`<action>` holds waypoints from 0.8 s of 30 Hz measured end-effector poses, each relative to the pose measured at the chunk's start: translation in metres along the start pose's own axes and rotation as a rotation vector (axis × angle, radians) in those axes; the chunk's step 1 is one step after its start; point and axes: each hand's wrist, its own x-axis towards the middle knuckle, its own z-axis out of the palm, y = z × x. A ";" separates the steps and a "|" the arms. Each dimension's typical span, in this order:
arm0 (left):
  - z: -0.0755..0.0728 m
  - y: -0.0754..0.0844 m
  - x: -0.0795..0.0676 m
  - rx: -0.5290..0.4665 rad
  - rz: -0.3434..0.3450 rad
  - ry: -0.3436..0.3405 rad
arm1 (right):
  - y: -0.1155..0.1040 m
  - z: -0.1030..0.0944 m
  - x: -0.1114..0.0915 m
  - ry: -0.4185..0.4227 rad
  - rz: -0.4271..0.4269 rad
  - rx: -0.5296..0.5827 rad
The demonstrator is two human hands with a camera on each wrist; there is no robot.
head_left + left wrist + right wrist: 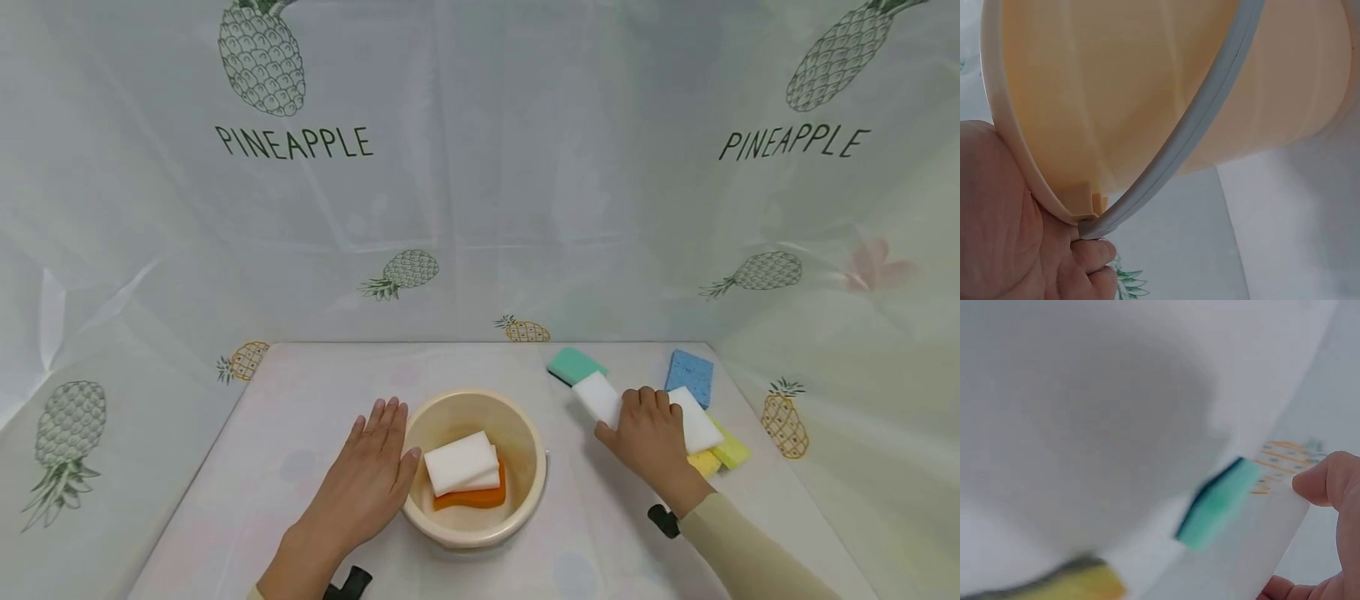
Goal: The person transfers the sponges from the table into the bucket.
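Observation:
My left hand (367, 479) lies with straight fingers along the left side of a cream bucket (536, 467), its thumb right at the rim. The left wrist view shows the palm against the rim beside the hinge of the grey handle (1172, 150). Inside the bucket, two white sponges (459, 461) are stacked on an orange sponge (480, 498). Off to the right, my right hand (651, 437) pinches a white sponge (597, 395) between thumb and fingers, close over the table. Another white sponge (694, 422) sits just right of that hand.
A green sponge (574, 365) with a dark side lies behind the held sponge. At the table's right are a blue sponge (690, 377) and yellow sponges (729, 446), partly under the white one. Pineapple-print sheeting (480, 200) hangs behind the table (322, 417).

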 end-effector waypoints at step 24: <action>0.001 0.000 0.000 0.010 -0.002 0.012 | -0.108 -0.101 0.063 -0.149 -0.368 0.311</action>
